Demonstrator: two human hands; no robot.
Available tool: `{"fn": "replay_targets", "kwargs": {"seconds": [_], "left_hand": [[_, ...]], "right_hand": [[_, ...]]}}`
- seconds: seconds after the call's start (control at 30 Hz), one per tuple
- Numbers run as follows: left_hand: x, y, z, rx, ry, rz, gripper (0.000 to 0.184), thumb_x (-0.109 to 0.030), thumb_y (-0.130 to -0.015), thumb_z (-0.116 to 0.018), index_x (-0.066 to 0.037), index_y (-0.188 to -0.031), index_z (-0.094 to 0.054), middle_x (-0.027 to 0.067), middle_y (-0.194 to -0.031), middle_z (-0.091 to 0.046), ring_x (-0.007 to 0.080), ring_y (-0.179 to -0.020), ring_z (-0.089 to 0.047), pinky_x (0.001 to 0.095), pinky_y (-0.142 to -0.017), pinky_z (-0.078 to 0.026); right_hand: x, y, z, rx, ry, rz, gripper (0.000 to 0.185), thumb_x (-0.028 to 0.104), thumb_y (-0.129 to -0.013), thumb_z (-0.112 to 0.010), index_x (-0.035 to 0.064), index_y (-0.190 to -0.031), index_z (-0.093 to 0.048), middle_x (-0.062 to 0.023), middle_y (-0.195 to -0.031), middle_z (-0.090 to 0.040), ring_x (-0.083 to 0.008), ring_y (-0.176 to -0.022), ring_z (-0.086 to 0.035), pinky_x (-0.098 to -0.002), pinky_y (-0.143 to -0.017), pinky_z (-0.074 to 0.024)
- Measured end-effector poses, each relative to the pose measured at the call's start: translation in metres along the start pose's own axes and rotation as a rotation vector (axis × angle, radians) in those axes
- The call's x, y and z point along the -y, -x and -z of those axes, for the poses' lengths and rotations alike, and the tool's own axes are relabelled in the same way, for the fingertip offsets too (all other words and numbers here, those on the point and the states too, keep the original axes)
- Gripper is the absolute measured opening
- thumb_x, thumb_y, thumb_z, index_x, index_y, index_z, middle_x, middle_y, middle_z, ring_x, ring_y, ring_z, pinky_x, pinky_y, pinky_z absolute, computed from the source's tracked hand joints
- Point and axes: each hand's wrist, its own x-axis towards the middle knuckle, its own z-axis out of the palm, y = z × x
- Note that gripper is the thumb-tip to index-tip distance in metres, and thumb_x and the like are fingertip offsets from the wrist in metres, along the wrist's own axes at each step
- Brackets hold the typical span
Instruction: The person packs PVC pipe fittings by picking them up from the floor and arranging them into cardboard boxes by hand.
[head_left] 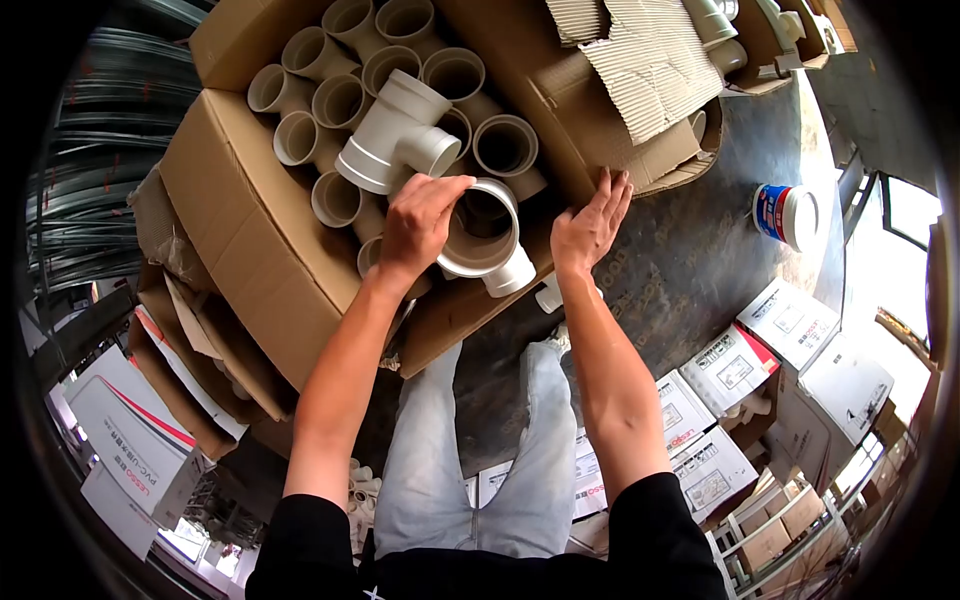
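My left hand (418,225) is closed on the rim of a white PVC pipe tee (478,250), its wide mouth facing me and its side branch pointing down to the right. Just beyond that hand, another white pipe tee (397,132) lies on its side on top of the other fittings. Both sit in an open cardboard box (245,225) filled with several upright off-white fittings (340,102). My right hand (590,225), fingers stretched out, rests against the corner of the box's right-hand flap (520,85).
Torn corrugated cardboard (650,70) covers the upper right. A white-and-blue tub (787,216) stands on the dark floor (660,270). Printed white cartons (725,370) are stacked at lower right, another carton (130,430) at lower left. Coiled dark tubing (125,150) fills the left.
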Motion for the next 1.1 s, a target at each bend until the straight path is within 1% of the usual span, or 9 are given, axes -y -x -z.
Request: {"fn": "replay_targets", "kwargs": {"seconds": [0.27,0.47,0.57,0.67,0.77,0.87,1.0,1.03,1.1], "left_hand": [[0.003,-0.009,-0.012,0.006,0.037,-0.021,0.024,0.003,-0.085,-0.066,-0.005,-0.106,-0.072,0.0094,-0.097,-0.074,0.0283,-0.083,-0.066,0.0362,-0.076,-0.052],[0.004,0.001,-0.016,-0.038,0.086,0.081,0.021,0.002,-0.088,-0.066,-0.004,-0.107,-0.071,0.0098,-0.098,-0.073,0.0292,-0.086,-0.065,0.0361,-0.078,-0.051],[0.012,0.019,-0.014,0.019,0.120,0.256,0.026,0.002,-0.087,-0.066,-0.006,-0.112,-0.070,0.0114,-0.104,-0.072,0.0314,-0.090,-0.065,0.0386,-0.078,-0.051],[0.015,0.051,-0.014,0.143,0.071,0.376,0.041,0.001,-0.087,-0.065,-0.010,-0.126,-0.061,0.0138,-0.117,-0.068,0.0352,-0.103,-0.063,0.0414,-0.086,-0.051],[0.010,0.081,-0.016,0.228,0.269,0.573,0.065,0.000,-0.089,-0.063,-0.016,-0.144,-0.032,0.0158,-0.135,-0.058,0.0377,-0.122,-0.057,0.0426,-0.103,-0.045],[0.021,0.111,-0.044,-0.004,0.340,0.538,0.064,-0.001,-0.092,-0.063,-0.017,-0.144,-0.030,0.0147,-0.134,-0.058,0.0350,-0.122,-0.059,0.0414,-0.101,-0.046],[0.018,0.114,-0.043,0.024,0.369,0.626,0.049,0.000,-0.094,-0.059,-0.011,-0.138,-0.040,0.0152,-0.129,-0.061,0.0339,-0.121,-0.060,0.0408,-0.097,-0.048],[0.016,0.110,-0.043,-0.079,0.315,0.559,0.042,0.003,-0.094,-0.056,-0.009,-0.133,-0.049,0.0171,-0.124,-0.065,0.0378,-0.115,-0.063,0.0416,-0.093,-0.051],[0.016,0.100,-0.034,-0.096,0.249,0.488,0.041,0.005,-0.093,-0.055,-0.010,-0.131,-0.052,0.0179,-0.121,-0.066,0.0397,-0.112,-0.064,0.0425,-0.091,-0.052]], "right_hand": [[0.003,-0.002,0.000,0.037,0.056,-0.042,0.075,-0.004,-0.075,-0.059,0.0100,-0.147,-0.041,-0.0134,-0.160,-0.031,-0.0337,-0.150,-0.023,-0.0405,-0.122,-0.0254],[0.004,-0.001,0.002,0.075,0.090,-0.052,0.080,-0.005,-0.074,-0.059,0.0105,-0.148,-0.036,-0.0119,-0.161,-0.029,-0.0331,-0.151,-0.021,-0.0401,-0.123,-0.0246],[0.005,-0.003,0.001,0.067,0.091,-0.051,0.080,-0.005,-0.073,-0.059,0.0116,-0.148,-0.037,-0.0111,-0.161,-0.029,-0.0327,-0.151,-0.021,-0.0391,-0.122,-0.0258],[0.005,-0.003,0.001,0.065,0.100,-0.062,0.080,-0.005,-0.072,-0.060,0.0124,-0.147,-0.039,-0.0102,-0.162,-0.029,-0.0321,-0.151,-0.022,-0.0380,-0.122,-0.0271],[0.006,-0.003,0.003,0.072,0.114,-0.062,0.080,-0.005,-0.072,-0.060,0.0120,-0.147,-0.039,-0.0100,-0.162,-0.029,-0.0320,-0.151,-0.022,-0.0383,-0.121,-0.0281],[0.007,-0.004,0.003,0.076,0.125,-0.063,0.080,-0.004,-0.071,-0.060,0.0116,-0.147,-0.039,-0.0099,-0.161,-0.029,-0.0323,-0.151,-0.022,-0.0391,-0.120,-0.0298],[0.007,-0.003,0.002,0.073,0.147,-0.057,0.080,-0.003,-0.071,-0.060,0.0119,-0.147,-0.038,-0.0105,-0.161,-0.030,-0.0334,-0.150,-0.023,-0.0399,-0.119,-0.0322],[0.006,-0.003,0.001,0.073,0.151,-0.054,0.080,-0.003,-0.071,-0.060,0.0119,-0.147,-0.038,-0.0105,-0.161,-0.030,-0.0334,-0.150,-0.023,-0.0399,-0.119,-0.0322],[0.006,-0.003,-0.001,0.054,0.153,-0.049,0.081,-0.002,-0.072,-0.060,0.0125,-0.148,-0.038,-0.0104,-0.161,-0.030,-0.0337,-0.150,-0.023,-0.0396,-0.119,-0.0323]]}}
